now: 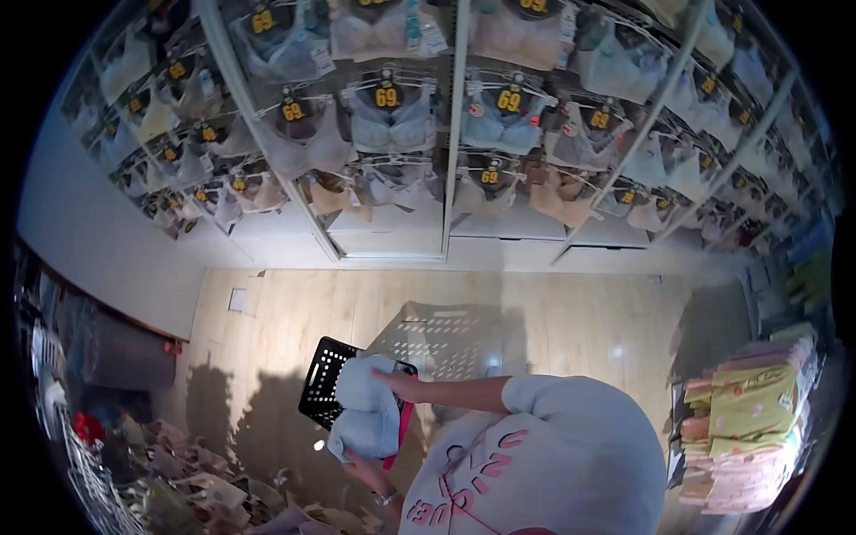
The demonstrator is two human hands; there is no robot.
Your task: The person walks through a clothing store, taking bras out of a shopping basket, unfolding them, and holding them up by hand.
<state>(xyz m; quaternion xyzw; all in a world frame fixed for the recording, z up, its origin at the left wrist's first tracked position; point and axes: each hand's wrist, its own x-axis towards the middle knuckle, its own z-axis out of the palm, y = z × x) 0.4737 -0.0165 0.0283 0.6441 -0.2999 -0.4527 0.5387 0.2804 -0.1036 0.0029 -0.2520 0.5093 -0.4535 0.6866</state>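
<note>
A light blue moulded bra (pixel 367 410) is spread between my hands, over a black perforated basket (pixel 325 373). My right hand (pixel 398 384) is closed on its upper edge, with the fingertips partly behind the fabric. At the lower edge, my left hand (pixel 358 467) grips it, with a band around the wrist. The bra hides much of the basket's inside. A pink-red strip (pixel 405 423) shows along the basket's right side, beside the bra.
Racks of hanging bras (pixel 392 125) with yellow "69" tags line the wall ahead. Below them is a white cabinet (pixel 388 244). A rack of green and pink garments (pixel 749 410) stands at right, and more garments (pixel 205 490) hang at lower left. Pale wood floor (pixel 580 312) lies between.
</note>
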